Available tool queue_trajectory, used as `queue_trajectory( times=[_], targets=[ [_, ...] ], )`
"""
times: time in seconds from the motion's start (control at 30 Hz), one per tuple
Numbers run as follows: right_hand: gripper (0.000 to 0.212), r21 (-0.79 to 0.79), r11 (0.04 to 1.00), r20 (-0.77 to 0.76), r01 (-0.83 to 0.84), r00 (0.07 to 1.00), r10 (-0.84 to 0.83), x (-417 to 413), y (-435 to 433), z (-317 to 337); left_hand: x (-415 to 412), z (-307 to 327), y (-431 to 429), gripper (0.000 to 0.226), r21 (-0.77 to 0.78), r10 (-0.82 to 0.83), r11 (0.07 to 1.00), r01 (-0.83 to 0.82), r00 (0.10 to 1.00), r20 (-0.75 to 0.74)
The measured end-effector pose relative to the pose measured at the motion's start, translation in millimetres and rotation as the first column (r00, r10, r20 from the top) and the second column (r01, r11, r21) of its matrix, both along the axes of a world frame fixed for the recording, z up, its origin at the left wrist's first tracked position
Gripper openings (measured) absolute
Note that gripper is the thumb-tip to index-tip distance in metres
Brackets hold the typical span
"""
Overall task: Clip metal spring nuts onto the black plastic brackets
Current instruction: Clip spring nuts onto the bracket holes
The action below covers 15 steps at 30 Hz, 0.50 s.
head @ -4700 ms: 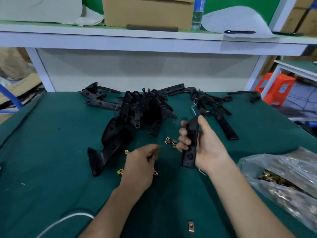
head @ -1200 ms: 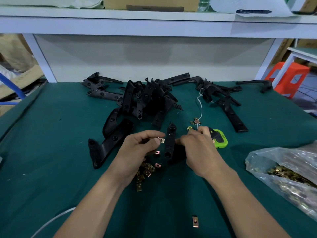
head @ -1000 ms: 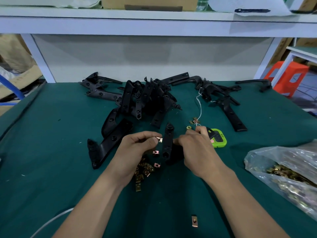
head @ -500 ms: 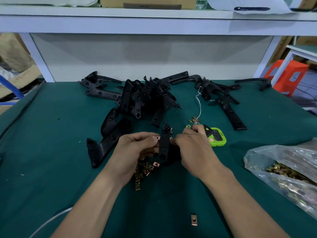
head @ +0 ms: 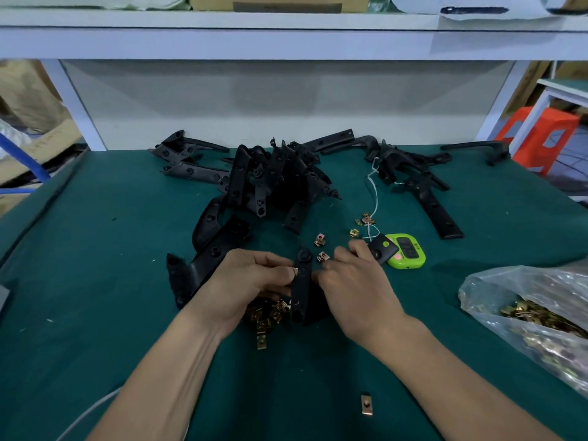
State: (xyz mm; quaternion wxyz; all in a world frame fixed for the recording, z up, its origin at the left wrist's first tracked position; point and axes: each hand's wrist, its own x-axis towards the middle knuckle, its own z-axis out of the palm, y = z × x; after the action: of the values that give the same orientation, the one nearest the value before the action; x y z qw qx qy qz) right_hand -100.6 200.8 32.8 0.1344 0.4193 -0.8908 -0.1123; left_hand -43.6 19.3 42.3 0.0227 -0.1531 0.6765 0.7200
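The left hand (head: 254, 281) has its grip closed in a pinch. Thumb and forefinger hold a small spring nut (head: 294, 271) right against the left side of a black bracket (head: 301, 283). The right hand (head: 353, 283) has its grip curled round the same bracket from the other side and steadies it. The bracket stands almost on end, slightly tilted, with its round-bossed tip upward. It is about midway between the left and right edges of the worktop (head: 95, 281), nearer the front edge than the back. Whether its lower end touches the cloth, or whether the nut has begun to slide onto the plastic, cannot be told.

The nut is small and springy. If it meets the bracket crooked, it will likely twist out of the pinch and drop among the loose nuts (head: 267, 313) lying just below the left hand, or seat off its hole. A hard push could also make the bracket pivot in the right grip, since it is held from one side only.

Both forearms come in from the front edge and converge, knuckles up and palms turned toward each other.

Further out, a heap of brackets (head: 273, 179) lies toward the back edge and a green timer (head: 407, 249) sits just beside the right hand. A bag of nuts (head: 525, 313) lies at the right edge, and a lone nut (head: 366, 405) near the front edge.
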Motion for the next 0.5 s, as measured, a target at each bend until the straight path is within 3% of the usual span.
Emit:
queue_trajectory(
  times=[0.1,0.23,0.37,0.5],
  targets=[
    [0.01,0.052,0.998,0.031,0.027,0.999,-0.029,7.0,-2.0,1.4,0.4,3.6,-0.2,0.008,-0.08,0.032,0.996,-0.029,0.999,0.038],
    [0.013,0.037,0.993,0.036,0.115,0.993,-0.116,13.3,-6.6,-1.8,5.1,8.9,15.7,0.01,-0.297,0.097,0.95,-0.098,0.995,-0.018],
    [0.015,-0.035,0.987,0.071,0.154,0.986,-0.151,13.8,-6.6,-2.4,13.6,7.7,33.4,0.04,-0.497,0.037,0.86,-0.119,0.984,-0.172],
    [0.007,-0.05,0.985,0.109,0.163,0.982,-0.156,9.0,-5.1,-2.4,12.7,7.5,37.6,0.054,-0.433,-0.043,0.899,-0.067,0.97,-0.239]
  ],
)
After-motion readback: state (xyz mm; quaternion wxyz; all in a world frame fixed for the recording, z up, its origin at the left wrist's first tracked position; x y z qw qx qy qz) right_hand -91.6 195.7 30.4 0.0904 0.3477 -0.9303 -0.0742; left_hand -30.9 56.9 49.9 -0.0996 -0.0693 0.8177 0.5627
